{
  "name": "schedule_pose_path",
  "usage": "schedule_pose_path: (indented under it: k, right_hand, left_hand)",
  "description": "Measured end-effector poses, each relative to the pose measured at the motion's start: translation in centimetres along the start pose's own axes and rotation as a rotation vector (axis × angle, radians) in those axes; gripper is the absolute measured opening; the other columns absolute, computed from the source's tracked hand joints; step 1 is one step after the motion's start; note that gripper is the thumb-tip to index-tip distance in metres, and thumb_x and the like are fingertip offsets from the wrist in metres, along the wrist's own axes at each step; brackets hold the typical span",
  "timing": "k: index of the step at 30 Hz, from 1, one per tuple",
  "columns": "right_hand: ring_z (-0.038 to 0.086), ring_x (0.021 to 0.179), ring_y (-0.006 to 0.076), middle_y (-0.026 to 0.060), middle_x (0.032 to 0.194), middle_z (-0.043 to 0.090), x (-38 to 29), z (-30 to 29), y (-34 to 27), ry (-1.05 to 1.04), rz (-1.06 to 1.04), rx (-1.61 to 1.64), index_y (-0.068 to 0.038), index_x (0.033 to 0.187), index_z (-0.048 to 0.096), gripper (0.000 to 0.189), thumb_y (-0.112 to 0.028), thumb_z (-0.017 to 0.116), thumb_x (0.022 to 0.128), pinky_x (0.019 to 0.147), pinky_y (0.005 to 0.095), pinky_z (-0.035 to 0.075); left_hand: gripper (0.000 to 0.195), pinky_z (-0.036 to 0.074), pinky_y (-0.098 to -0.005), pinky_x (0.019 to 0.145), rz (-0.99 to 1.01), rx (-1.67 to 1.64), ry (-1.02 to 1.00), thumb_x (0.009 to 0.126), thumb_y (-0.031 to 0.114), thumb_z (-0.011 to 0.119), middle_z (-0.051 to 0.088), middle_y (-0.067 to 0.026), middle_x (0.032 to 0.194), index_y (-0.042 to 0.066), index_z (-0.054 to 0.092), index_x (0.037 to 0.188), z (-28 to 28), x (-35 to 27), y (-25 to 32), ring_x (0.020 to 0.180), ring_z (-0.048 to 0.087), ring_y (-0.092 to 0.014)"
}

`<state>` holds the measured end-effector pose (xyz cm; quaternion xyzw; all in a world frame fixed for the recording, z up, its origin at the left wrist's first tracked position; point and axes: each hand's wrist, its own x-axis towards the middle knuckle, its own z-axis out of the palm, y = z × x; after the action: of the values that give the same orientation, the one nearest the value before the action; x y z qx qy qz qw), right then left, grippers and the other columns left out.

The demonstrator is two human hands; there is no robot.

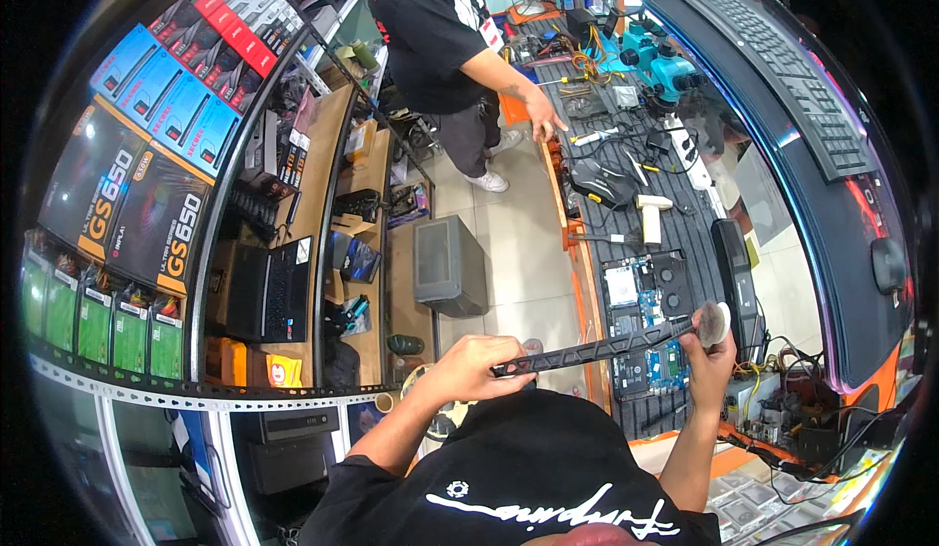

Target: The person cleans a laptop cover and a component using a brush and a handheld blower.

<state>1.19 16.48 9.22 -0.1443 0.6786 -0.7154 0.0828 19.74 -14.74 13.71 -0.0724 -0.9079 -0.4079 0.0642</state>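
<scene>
Between my two hands is a long black ribbed plastic part (587, 355), which could be a laptop cover seen on edge. My left hand (480, 370) grips its left end. At its right end, my right hand (708, 362) holds a brush with soft grey bristles and a pale rim (711, 324); whether these fingers also grip the black part I cannot tell. Below the black part, an opened laptop chassis (622, 285) with blue circuit boards and fans lies on the ribbed dark bench mat (697, 252).
Another person (440, 47) stands at the bench's far left side, one hand on its edge. A heat gun or similar cream tool (651, 216), a black bag-like item (603, 183), a teal microscope (660, 62) and cables lie beyond. Shelves with boxes (158, 216) stand left; a PC case (449, 263) is on the floor.
</scene>
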Motion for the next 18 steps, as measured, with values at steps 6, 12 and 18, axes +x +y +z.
schedule_pose_path:
  k: [6,12,18]
  right_hand:
    - [0.058,0.093,0.0091,0.0010,0.101,0.061,-0.1,-0.1,0.3,0.008,0.005,-0.006,0.000,0.119,0.058,0.048,-0.015,0.084,0.081,0.082,0.0246,0.048]
    - [0.057,0.091,0.0114,0.0023,0.101,0.060,0.4,0.4,-0.9,-0.027,-0.086,-0.165,0.000,0.111,0.063,0.043,-0.011,0.086,0.076,0.080,0.0254,0.046]
    - [0.058,0.091,0.0134,0.0040,0.101,0.060,0.6,0.7,-1.9,-0.035,-0.125,-0.156,0.001,0.100,0.065,0.033,-0.007,0.085,0.074,0.081,0.0267,0.047]
  left_hand:
    - [0.020,0.049,-0.0321,0.056,-0.005,-0.002,-0.006,0.077,0.012,0.082,0.063,-0.0063,0.073,0.004,0.064,0.082,0.1,0.0,-0.1,0.060,0.062,-0.021]
    - [0.019,0.050,-0.0311,0.056,-0.023,-0.020,0.008,0.077,0.011,0.081,0.065,-0.0060,0.076,0.004,0.064,0.082,-0.1,-0.2,-0.1,0.061,0.064,-0.021]
    - [0.019,0.050,-0.0311,0.056,0.002,0.015,0.008,0.076,0.011,0.082,0.066,-0.0064,0.077,0.004,0.064,0.082,-0.4,-0.2,0.0,0.061,0.065,-0.021]
